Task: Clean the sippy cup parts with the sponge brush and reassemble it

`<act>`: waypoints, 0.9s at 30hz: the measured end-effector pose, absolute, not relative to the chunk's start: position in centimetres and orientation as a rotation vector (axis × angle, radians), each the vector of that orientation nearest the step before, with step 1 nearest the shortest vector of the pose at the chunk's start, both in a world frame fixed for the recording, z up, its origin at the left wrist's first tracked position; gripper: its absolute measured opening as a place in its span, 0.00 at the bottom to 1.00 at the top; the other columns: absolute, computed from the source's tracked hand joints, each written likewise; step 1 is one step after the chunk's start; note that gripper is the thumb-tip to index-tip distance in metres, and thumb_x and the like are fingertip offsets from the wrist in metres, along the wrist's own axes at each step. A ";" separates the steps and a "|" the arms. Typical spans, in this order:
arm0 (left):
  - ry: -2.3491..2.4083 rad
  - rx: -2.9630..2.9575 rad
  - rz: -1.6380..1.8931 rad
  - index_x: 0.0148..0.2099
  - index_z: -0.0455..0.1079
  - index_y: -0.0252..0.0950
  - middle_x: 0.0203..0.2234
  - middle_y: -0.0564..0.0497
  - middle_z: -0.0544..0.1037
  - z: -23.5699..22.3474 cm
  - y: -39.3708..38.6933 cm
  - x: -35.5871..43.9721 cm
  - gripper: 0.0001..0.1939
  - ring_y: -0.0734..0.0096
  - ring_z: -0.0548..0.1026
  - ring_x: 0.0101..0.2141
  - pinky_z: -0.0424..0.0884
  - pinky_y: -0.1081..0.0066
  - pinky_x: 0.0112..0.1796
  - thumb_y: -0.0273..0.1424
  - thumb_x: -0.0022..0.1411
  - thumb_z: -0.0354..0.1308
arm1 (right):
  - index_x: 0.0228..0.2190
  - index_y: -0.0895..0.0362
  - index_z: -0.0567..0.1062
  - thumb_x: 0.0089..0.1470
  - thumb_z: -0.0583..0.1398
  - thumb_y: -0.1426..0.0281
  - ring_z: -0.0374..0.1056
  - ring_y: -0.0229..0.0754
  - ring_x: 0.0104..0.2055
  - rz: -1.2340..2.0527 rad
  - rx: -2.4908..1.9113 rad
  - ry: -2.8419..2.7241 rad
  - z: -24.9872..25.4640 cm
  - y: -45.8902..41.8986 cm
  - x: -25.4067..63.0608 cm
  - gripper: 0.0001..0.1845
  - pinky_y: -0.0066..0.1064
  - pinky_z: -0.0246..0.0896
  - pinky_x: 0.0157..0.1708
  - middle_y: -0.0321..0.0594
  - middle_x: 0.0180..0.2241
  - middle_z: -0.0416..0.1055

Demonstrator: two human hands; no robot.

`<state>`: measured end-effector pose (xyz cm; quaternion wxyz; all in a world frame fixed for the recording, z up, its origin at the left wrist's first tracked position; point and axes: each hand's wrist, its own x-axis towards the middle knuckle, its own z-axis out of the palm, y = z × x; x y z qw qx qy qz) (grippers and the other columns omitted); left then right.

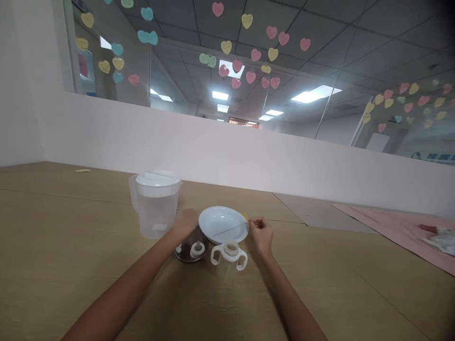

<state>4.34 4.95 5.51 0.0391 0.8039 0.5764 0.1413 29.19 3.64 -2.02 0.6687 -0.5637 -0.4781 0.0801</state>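
Pinching a thin rod point(231, 228), right hand point(261, 233) curls inward.

The surface point(313, 284) is pale, wood-toned and seamed, with a grey panel point(320, 215) and a pink cloth point(377, 227) towards three o'clock. A white wall point(213, 147) rises behind it, under a wide band of glass point(199, 28) dotted with pink, yellow, blue and green heart notes point(246, 20). Through or in the glass, towards twelve o'clock, show a grey tiled ceiling point(327, 42) and bright light panels point(314, 94).
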 end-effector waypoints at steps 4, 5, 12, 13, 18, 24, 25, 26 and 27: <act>1.951 2.548 0.419 0.30 0.72 0.24 0.30 0.31 0.75 8.5 3.9 3.6 0.08 0.46 0.73 0.37 0.65 0.57 0.37 0.19 0.47 0.52 | 0.27 0.59 0.67 0.40 0.57 0.66 0.60 0.35 0.23 0.180 -1.147 -1.117 -1.2 5.1 27.4 0.10 0.27 0.60 0.26 0.33 0.21 0.63; 1.969 2.574 0.427 0.32 0.72 0.24 0.31 0.32 0.74 9.1 3.7 3.4 0.09 0.48 0.72 0.38 0.65 0.59 0.37 0.18 0.48 0.52 | 0.30 0.59 0.67 0.41 0.57 0.66 0.60 0.34 0.24 0.180 -1.113 -1.140 -0.7 5.5 26.7 0.12 0.26 0.60 0.26 0.32 0.22 0.63; 1.785 2.719 0.765 0.32 0.70 0.33 0.32 0.44 0.73 10.7 3.3 4.0 0.13 0.64 0.71 0.33 0.62 0.71 0.31 0.31 0.59 0.44 | 0.29 0.59 0.73 0.44 0.54 0.68 0.63 0.34 0.26 0.272 -0.965 -1.491 3.9 6.5 22.2 0.11 0.27 0.61 0.29 0.37 0.25 0.68; 1.700 2.694 0.844 0.31 0.70 0.33 0.30 0.46 0.73 10.5 3.5 4.2 0.14 0.66 0.71 0.31 0.61 0.72 0.29 0.33 0.59 0.45 | 0.27 0.59 0.74 0.45 0.54 0.67 0.63 0.34 0.26 0.276 -0.968 -1.552 4.3 6.6 22.1 0.11 0.26 0.61 0.29 0.37 0.25 0.68; 1.207 2.343 0.975 0.32 0.70 0.33 0.21 0.51 0.72 9.1 4.7 5.1 0.15 0.71 0.69 0.25 0.62 0.75 0.26 0.38 0.56 0.48 | 0.28 0.61 0.75 0.49 0.52 0.61 0.62 0.32 0.19 0.503 -1.053 -1.599 4.0 7.6 22.8 0.17 0.24 0.58 0.18 0.38 0.24 0.68; 0.950 1.979 0.942 0.42 0.68 0.29 0.27 0.47 0.75 6.9 5.8 6.6 0.18 0.70 0.72 0.28 0.66 0.74 0.26 0.38 0.56 0.50 | 0.20 0.59 0.68 0.54 0.48 0.55 0.61 0.32 0.17 0.396 -1.025 -1.531 5.0 6.6 24.1 0.24 0.24 0.58 0.18 0.34 0.17 0.64; 0.956 1.993 0.932 0.42 0.68 0.30 0.29 0.46 0.75 6.6 5.8 6.7 0.18 0.69 0.73 0.30 0.67 0.74 0.27 0.37 0.56 0.50 | 0.20 0.59 0.66 0.55 0.46 0.54 0.60 0.32 0.16 0.314 -1.008 -1.436 6.0 5.8 24.3 0.24 0.24 0.58 0.18 0.33 0.16 0.63; 0.963 2.020 0.926 0.41 0.69 0.30 0.31 0.45 0.76 6.3 5.8 6.8 0.17 0.68 0.73 0.32 0.67 0.74 0.28 0.37 0.56 0.49 | 0.20 0.58 0.65 0.56 0.45 0.54 0.59 0.31 0.16 0.236 -0.979 -1.321 7.1 4.8 24.5 0.24 0.24 0.57 0.18 0.33 0.16 0.63; 0.969 2.056 0.924 0.40 0.69 0.30 0.33 0.45 0.76 6.1 5.8 6.9 0.16 0.67 0.73 0.34 0.67 0.73 0.29 0.37 0.56 0.49 | 0.21 0.58 0.64 0.56 0.45 0.54 0.59 0.31 0.16 0.161 -0.925 -1.210 8.3 3.7 24.6 0.24 0.24 0.57 0.18 0.32 0.17 0.63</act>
